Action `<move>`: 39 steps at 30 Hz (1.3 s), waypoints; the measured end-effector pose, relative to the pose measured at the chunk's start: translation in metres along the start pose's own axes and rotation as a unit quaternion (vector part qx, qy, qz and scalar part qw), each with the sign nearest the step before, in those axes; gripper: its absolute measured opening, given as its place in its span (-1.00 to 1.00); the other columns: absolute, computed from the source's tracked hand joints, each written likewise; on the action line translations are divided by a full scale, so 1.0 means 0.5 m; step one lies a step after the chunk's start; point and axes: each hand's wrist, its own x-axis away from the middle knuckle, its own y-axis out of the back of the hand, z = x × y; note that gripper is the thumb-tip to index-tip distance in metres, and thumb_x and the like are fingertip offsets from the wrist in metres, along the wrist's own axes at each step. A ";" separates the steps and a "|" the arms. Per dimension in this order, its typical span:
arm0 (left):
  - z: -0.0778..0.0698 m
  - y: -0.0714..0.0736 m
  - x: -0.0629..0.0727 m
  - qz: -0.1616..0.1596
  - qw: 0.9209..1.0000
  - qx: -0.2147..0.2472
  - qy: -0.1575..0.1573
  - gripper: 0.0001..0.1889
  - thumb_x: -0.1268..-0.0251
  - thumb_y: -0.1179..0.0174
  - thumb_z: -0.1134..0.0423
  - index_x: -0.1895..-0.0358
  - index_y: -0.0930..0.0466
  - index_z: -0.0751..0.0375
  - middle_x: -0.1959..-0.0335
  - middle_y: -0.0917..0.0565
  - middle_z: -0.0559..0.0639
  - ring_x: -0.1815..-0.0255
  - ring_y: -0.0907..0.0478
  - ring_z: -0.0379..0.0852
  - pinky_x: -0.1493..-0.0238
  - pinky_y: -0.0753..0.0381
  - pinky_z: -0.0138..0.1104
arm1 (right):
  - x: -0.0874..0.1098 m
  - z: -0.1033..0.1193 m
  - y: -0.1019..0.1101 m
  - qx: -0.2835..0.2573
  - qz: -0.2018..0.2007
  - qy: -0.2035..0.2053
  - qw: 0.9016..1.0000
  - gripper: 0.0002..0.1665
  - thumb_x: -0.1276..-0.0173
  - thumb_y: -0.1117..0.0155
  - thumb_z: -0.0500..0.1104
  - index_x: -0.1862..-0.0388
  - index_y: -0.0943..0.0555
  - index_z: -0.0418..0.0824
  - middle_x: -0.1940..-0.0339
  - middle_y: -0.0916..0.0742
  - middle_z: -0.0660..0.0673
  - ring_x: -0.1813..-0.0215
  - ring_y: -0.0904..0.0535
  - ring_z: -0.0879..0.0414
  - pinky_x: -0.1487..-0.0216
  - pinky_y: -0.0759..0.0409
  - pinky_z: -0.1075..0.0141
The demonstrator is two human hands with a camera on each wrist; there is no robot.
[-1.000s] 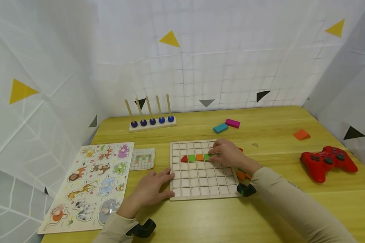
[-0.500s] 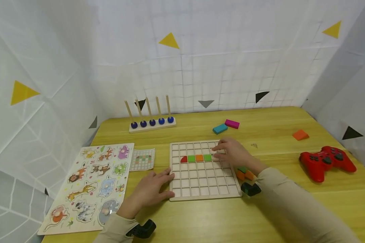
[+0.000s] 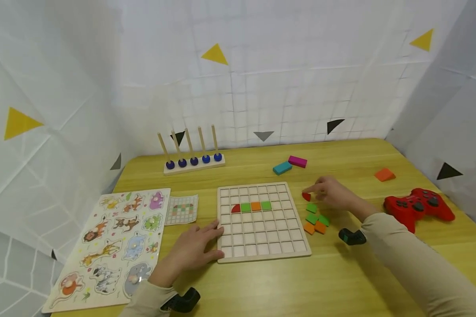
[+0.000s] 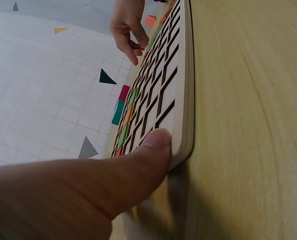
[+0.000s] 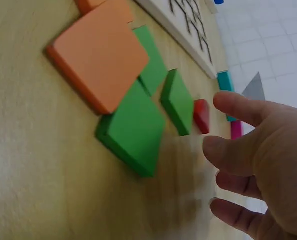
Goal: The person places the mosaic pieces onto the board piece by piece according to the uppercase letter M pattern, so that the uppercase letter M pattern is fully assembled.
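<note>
Right hand point(image 3: 333, 193) at red piece point(image 3: 306, 197); left hand point(image 3: 194, 248) at grid board point(image 3: 269, 258).
Right fingers: spread, the red piece at the index fingertip; contact cannot be told from here. Green tiles point(image 3: 311, 218) and orange tiles point(image 3: 319, 227) lie on the worktop point(image 3: 262, 288), nearer the person than these fingers. Left fingers: spread, thumb resting on the grid board's corner.

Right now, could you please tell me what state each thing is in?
Grid board: partly filled
Loose red piece: off the board
Loose square tiles: off the board
Left hand: touching the board's edge
Right hand: near the loose red piece, gripping nothing
Peg stand: one bead per peg
Pattern card: printed side up
Game controller: face up
Animal puzzle: pictures up
</note>
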 end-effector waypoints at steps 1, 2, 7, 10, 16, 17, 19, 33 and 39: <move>0.000 0.000 0.001 0.000 1.000 0.003 -0.001 -0.35 -0.22 -0.30 -0.12 -0.37 -0.47 0.02 -0.48 -0.38 0.03 0.15 -0.36 -0.08 0.23 -0.26 -0.29 | 0.000 -0.001 -0.004 -0.005 0.003 -0.004 1.000 -0.61 -0.21 -0.29 -0.48 0.00 -0.74 -0.25 0.35 -0.60 -0.17 0.29 -0.37 0.10 0.26 -0.40 0.30; 0.000 -0.001 0.001 -0.001 1.000 0.004 -0.003 -0.35 -0.22 -0.30 -0.11 -0.37 -0.47 0.02 -0.48 -0.38 0.03 0.15 -0.37 -0.08 0.23 -0.26 -0.29 | 0.001 -0.002 -0.008 -0.011 0.007 -0.012 1.000 -0.62 -0.21 -0.30 -0.46 -0.01 -0.74 -0.24 0.34 -0.59 -0.17 0.28 -0.37 0.10 0.26 -0.40 0.30; -0.001 -0.003 0.000 -0.006 1.000 0.005 -0.007 -0.35 -0.23 -0.30 -0.11 -0.36 -0.47 0.04 -0.48 -0.38 0.04 0.13 -0.39 -0.07 0.20 -0.27 -0.28 | 0.000 0.004 -0.015 -0.001 0.006 -0.074 0.997 -0.76 -0.25 -0.40 -0.27 0.09 -0.73 -0.26 0.23 -0.64 -0.17 0.21 -0.47 0.02 0.18 -0.49 0.18; -0.001 -0.003 0.000 -0.007 1.000 0.000 -0.004 -0.35 -0.22 -0.31 -0.11 -0.36 -0.48 0.03 -0.48 -0.38 0.04 0.13 -0.38 -0.07 0.21 -0.26 -0.29 | -0.001 0.008 -0.013 0.033 0.003 -0.107 0.994 -0.77 -0.25 -0.44 -0.06 0.27 -0.71 -0.21 0.25 -0.65 -0.16 0.23 -0.48 0.01 0.20 -0.50 0.16; 0.000 -0.003 0.000 -0.006 1.000 0.000 -0.001 -0.35 -0.21 -0.31 -0.12 -0.36 -0.48 0.02 -0.48 -0.38 0.03 0.18 -0.34 -0.10 0.24 -0.23 -0.31 | 0.001 0.003 -0.013 0.013 0.006 -0.130 0.991 -0.70 -0.28 -0.41 0.01 0.20 -0.71 -0.19 0.27 -0.63 -0.15 0.23 -0.45 0.03 0.24 -0.43 0.22; 0.000 -0.003 0.000 -0.006 1.000 -0.001 -0.001 -0.35 -0.21 -0.30 -0.12 -0.36 -0.48 0.02 -0.48 -0.38 0.03 0.18 -0.34 -0.10 0.24 -0.24 -0.31 | 0.001 0.003 -0.013 0.006 0.007 -0.123 0.992 -0.70 -0.29 -0.40 -0.02 0.13 -0.72 -0.19 0.26 -0.62 -0.16 0.22 -0.43 0.03 0.23 -0.42 0.22; 0.001 -0.003 0.000 -0.007 1.000 -0.002 -0.001 -0.34 -0.21 -0.30 -0.12 -0.36 -0.48 0.02 -0.48 -0.38 0.03 0.17 -0.35 -0.10 0.24 -0.24 -0.31 | 0.001 0.003 -0.014 0.001 0.006 -0.104 0.995 -0.67 -0.28 -0.41 -0.09 0.01 -0.72 -0.19 0.26 -0.61 -0.17 0.23 -0.41 0.04 0.23 -0.39 0.23; -0.003 -0.001 0.004 -0.006 1.000 0.000 -0.001 -0.35 -0.22 -0.30 -0.12 -0.36 -0.47 0.01 -0.48 -0.38 0.03 0.18 -0.35 -0.10 0.24 -0.24 -0.31 | -0.018 0.043 -0.036 -0.007 -0.025 -0.061 0.998 -0.76 -0.30 -0.39 -0.13 0.13 -0.74 -0.24 0.19 -0.69 -0.15 0.14 -0.51 0.00 0.11 -0.48 0.13; -0.002 -0.001 0.001 -0.006 1.000 0.002 0.004 -0.35 -0.22 -0.30 -0.12 -0.36 -0.48 0.01 -0.48 -0.38 0.03 0.20 -0.33 -0.10 0.25 -0.22 -0.31 | -0.046 0.104 -0.062 -0.028 -0.035 -0.014 0.999 -0.78 -0.27 -0.42 -0.13 0.16 -0.74 -0.20 0.20 -0.68 -0.11 0.15 -0.51 0.03 0.10 -0.48 0.12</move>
